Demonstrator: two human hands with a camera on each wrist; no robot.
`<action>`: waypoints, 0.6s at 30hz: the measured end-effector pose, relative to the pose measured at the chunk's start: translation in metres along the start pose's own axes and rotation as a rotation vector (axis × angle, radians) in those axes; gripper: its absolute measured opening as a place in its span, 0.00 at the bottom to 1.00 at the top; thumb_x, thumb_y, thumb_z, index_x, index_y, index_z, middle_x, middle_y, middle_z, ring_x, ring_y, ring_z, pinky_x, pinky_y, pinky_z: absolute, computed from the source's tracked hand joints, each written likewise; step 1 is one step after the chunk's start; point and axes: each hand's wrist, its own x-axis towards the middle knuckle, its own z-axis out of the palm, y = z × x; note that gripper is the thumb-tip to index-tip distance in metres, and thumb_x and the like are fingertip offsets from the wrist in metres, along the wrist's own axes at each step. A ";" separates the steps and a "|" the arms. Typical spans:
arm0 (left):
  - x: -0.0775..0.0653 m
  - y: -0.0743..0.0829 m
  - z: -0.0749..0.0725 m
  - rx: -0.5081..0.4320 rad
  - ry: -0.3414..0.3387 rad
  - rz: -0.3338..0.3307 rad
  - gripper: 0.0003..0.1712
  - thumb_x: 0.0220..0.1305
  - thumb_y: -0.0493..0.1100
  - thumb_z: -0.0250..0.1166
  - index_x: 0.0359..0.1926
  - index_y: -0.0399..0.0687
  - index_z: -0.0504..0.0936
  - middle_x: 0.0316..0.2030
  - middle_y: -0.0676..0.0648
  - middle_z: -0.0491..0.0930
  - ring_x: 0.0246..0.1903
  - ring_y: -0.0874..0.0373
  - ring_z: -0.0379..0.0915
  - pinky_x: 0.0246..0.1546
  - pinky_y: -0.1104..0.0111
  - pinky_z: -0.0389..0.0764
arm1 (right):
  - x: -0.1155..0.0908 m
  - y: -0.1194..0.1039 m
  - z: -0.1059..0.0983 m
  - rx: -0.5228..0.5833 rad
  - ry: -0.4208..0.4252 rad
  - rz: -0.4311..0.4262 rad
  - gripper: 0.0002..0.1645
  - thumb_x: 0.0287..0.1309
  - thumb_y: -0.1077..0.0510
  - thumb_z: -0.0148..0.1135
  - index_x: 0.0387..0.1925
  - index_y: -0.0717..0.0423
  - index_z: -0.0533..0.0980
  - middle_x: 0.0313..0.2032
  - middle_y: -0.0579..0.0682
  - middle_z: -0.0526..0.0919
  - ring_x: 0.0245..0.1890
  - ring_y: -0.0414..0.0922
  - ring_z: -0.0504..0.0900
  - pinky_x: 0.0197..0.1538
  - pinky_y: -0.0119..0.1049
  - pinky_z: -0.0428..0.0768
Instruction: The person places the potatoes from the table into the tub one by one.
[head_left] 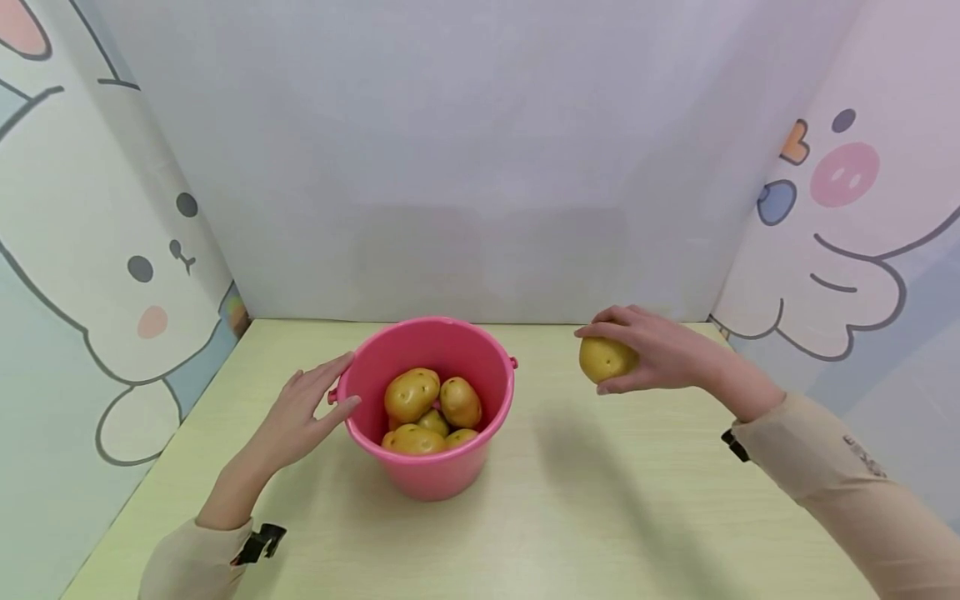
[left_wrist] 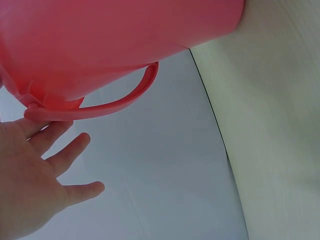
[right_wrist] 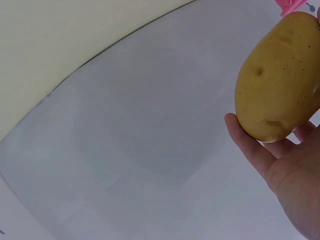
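Note:
A pink bucket (head_left: 431, 483) stands on the table, with several yellow-brown potatoes (head_left: 412, 395) inside. My left hand (head_left: 303, 417) is at the bucket's left rim, its fingers extended and thumb apart. In the left wrist view the fingers of that left hand (left_wrist: 35, 170) spread beside the bucket wall (left_wrist: 110, 40) and its hanging handle (left_wrist: 110, 109). Right of the bucket, my right hand (head_left: 656, 354) grips a single potato (head_left: 606, 360) above the table, fingers over its top and thumb below. The right wrist view shows this potato (right_wrist: 280, 75) close up, dotted with small dark specks.
The pale wooden table (head_left: 525, 542) meets a plain whitish back wall (head_left: 480, 167). Side panels carry cartoon animals, a rabbit (head_left: 97, 250) at left and a white figure (head_left: 847, 250) at right. Shadow from the right arm falls across the table.

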 end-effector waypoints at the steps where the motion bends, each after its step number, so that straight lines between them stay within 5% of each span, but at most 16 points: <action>1: 0.000 0.000 0.000 -0.001 0.000 0.001 0.37 0.54 0.46 0.62 0.63 0.42 0.59 0.58 0.40 0.63 0.57 0.43 0.54 0.53 0.39 0.45 | 0.002 0.000 -0.002 -0.002 0.001 -0.003 0.39 0.40 0.34 0.62 0.54 0.47 0.69 0.47 0.48 0.69 0.44 0.46 0.68 0.38 0.39 0.73; 18: 0.001 -0.003 0.001 0.002 0.001 -0.001 0.37 0.54 0.47 0.61 0.63 0.44 0.59 0.58 0.40 0.62 0.57 0.43 0.54 0.53 0.39 0.45 | 0.032 -0.016 -0.027 -0.014 -0.006 -0.057 0.38 0.42 0.33 0.60 0.54 0.46 0.68 0.46 0.47 0.69 0.44 0.45 0.68 0.36 0.37 0.73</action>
